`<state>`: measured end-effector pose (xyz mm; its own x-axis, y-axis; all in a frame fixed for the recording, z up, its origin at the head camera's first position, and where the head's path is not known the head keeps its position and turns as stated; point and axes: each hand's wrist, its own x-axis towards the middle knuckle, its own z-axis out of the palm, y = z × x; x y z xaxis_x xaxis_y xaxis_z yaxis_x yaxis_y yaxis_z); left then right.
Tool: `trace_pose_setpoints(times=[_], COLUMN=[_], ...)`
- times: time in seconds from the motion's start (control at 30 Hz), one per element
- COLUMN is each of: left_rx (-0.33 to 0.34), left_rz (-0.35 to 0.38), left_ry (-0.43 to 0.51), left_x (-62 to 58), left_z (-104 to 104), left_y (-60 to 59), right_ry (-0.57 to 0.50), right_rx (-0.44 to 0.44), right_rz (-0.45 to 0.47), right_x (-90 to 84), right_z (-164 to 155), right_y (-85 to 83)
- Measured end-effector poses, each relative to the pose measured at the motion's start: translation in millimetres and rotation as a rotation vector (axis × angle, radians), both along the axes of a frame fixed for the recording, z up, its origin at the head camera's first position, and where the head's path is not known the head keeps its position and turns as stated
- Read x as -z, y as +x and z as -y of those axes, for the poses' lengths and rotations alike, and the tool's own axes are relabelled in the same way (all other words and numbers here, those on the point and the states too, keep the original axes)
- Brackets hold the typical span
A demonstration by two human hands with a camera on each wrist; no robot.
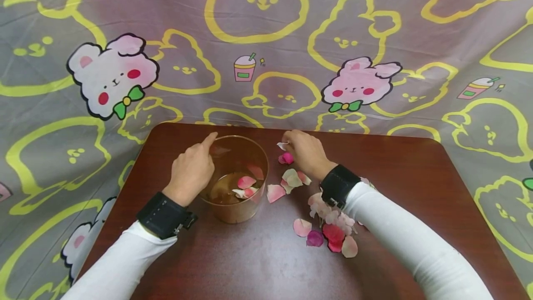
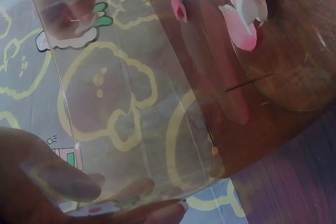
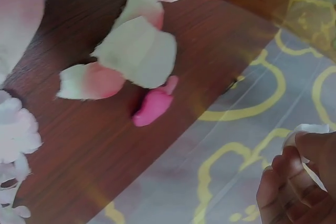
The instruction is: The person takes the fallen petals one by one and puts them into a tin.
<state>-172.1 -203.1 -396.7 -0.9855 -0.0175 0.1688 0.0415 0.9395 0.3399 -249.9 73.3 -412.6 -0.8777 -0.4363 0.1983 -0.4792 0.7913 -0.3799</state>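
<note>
My left hand (image 1: 192, 170) grips the left rim of a clear amber-tinted bucket (image 1: 237, 214); in the left wrist view its thumb (image 2: 68, 179) and fingers lie along the wall. Pink and white flower petals (image 1: 246, 182) lie at the bottom of the bucket. To the right of the bucket, above the table's far part, my right hand (image 1: 307, 152) pinches a white petal (image 1: 282, 146) between thumb and fingertips. Under that hand lies a bright magenta petal (image 1: 288, 158). Nearer to me is a loose group of cream and pink petals (image 1: 293, 178).
Below my right forearm lie pale pink blossoms (image 1: 333, 214), a red petal (image 1: 334, 236), a purple petal (image 1: 315, 238) and pale pink petals (image 1: 302, 228). The brown table (image 1: 200, 263) meets a patterned cloth (image 1: 287, 50) along its back edge.
</note>
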Motion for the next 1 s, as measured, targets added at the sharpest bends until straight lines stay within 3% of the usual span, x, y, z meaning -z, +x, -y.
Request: trace_pose_setpoints(times=[0.43, 0.73, 1.0], left_rx=[-0.004, 0.002, 0.001], left_rz=[0.002, 0.0, 0.001], left_ry=[-0.004, 0.002, 0.001], left_x=[0.2, -0.4, -0.9], left_z=[1.0, 0.3, -0.4], left_y=[-0.2, 0.3, 0.6], right_ry=[-0.13, -0.142, -0.12], right_rx=[-0.098, -0.197, -0.252], right_rz=[-0.109, -0.175, -0.163], right_x=[-23.9, -32.1, -31.5], right_z=[19.5, 36.8, 43.9], right_y=[22.7, 43.1, 53.3])
